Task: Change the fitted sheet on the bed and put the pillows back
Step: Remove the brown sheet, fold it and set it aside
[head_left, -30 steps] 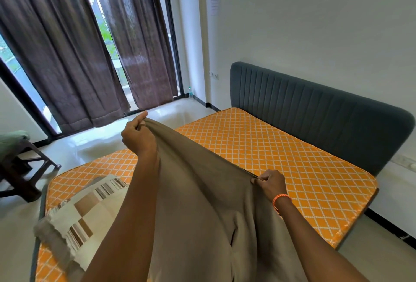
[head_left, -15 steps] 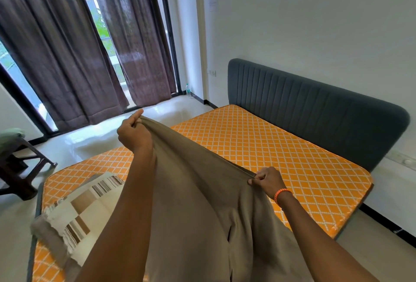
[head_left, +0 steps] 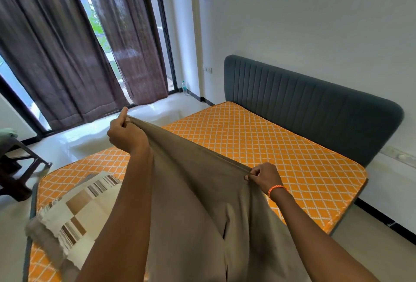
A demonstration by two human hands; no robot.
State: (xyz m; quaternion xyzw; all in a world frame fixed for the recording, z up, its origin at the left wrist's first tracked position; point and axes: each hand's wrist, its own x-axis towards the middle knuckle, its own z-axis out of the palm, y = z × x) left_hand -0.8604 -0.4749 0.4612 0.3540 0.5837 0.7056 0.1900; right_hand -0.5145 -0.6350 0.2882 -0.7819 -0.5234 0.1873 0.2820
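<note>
**Bare mattress, fresh sheet held up and not yet spread**

The mattress (head_left: 258, 146) lies stripped, its orange diamond-quilted top bare from the headboard (head_left: 315, 106) down to the near edge, so the old cover looks to be off already. The olive-brown sheet (head_left: 198, 203) is not on the bed yet: it hangs in front of the person, its hemmed top edge stretched over the near side of the mattress. Spreading it, tucking all four corners and returning the pillows all seem left to do. One patterned pillow (head_left: 74, 214) rests on the foot-end corner nearest the person and will likely need to come off first.

The left hand (head_left: 126, 135) is raised higher and further out, towards the curtains (head_left: 67, 56), fingers curled tight around the hem with the thumb pointing up. The right hand (head_left: 265, 176), with an orange band at the wrist, sits lower and nearer the headboard side, pinching the same hem between thumb and fingers. Both forearms reach forward, holding the edge taut between them.
</note>
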